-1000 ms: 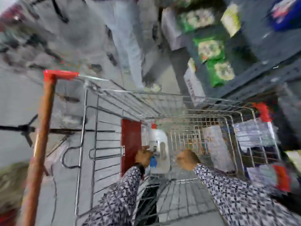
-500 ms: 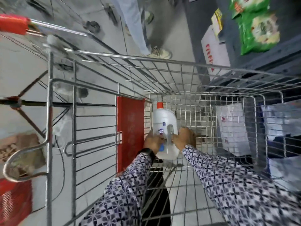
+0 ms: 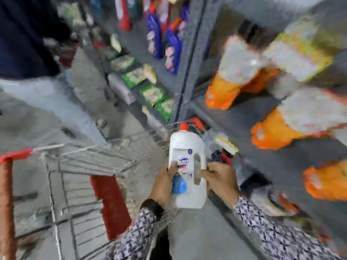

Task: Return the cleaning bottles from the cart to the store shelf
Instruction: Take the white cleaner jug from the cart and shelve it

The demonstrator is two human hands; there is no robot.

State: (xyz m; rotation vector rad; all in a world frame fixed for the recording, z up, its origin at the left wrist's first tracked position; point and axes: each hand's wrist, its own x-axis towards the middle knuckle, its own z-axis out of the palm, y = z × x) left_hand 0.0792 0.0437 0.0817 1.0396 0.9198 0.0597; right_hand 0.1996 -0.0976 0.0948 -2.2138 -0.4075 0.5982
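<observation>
The white bottle (image 3: 185, 166) is held upright above the cart (image 3: 90, 162). Left hand (image 3: 162, 184) fingers (image 3: 171, 168) press its label side. Right hand (image 3: 219, 179) fingers (image 3: 205, 172) curl around its handle.

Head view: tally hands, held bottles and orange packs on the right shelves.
Hands: 2, left hand and right hand
White bottle: 1, held by both
Orange packs: 4, blurred
Total: 7

Grey metal store shelf (image 3: 293, 156) at right is crowded by blurred orange-and-white bags (image 3: 281, 126); bare shelf surface is seen between the bags. Wire shopping cart (image 3: 90, 162) blocks the left. Grey floor strip (image 3: 197, 231) between cart and shelf is open.
</observation>
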